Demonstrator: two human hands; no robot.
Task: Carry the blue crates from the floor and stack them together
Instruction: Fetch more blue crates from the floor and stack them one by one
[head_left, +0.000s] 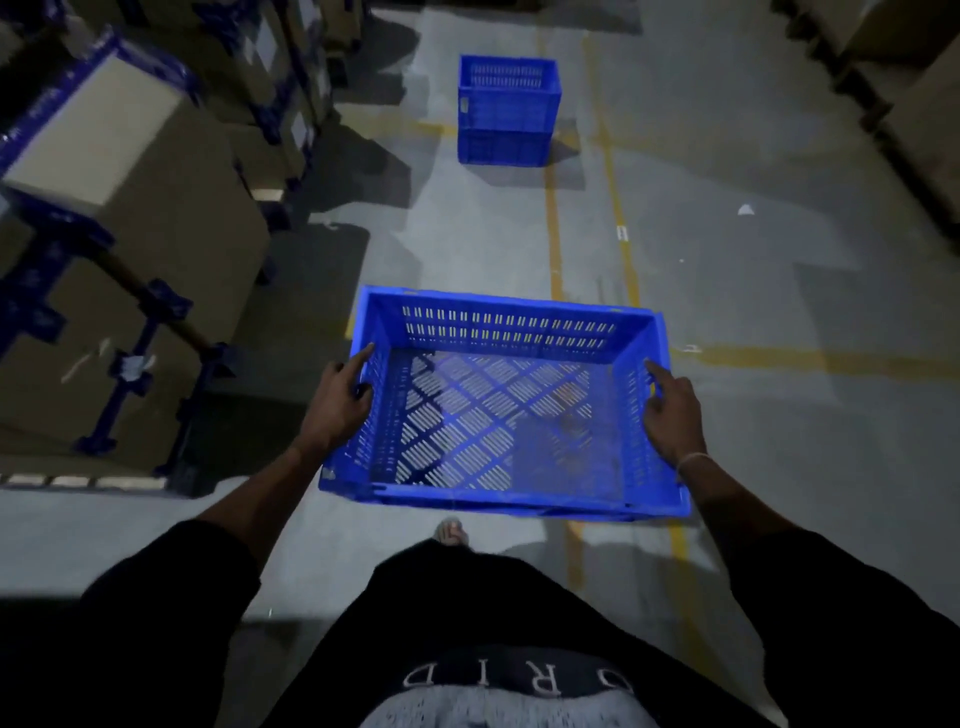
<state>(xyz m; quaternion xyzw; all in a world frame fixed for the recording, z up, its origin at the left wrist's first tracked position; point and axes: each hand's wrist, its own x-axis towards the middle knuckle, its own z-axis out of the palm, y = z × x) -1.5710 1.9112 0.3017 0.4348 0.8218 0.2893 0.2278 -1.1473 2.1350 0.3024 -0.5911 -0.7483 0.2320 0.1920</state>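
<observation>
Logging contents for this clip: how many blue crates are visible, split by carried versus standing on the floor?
Carried, in the left hand and right hand: 1, the near crate
On the floor: 2, in the far stack
Total: 3

A grey concrete floor (467, 244) with worn yellow lines (555, 234) carries two stacked blue crates (508, 111) far ahead. Taped cardboard boxes (130, 260) stand along its left edge, more boxes (914, 104) at right, and a white scrap (746, 210) lies nearby.
</observation>
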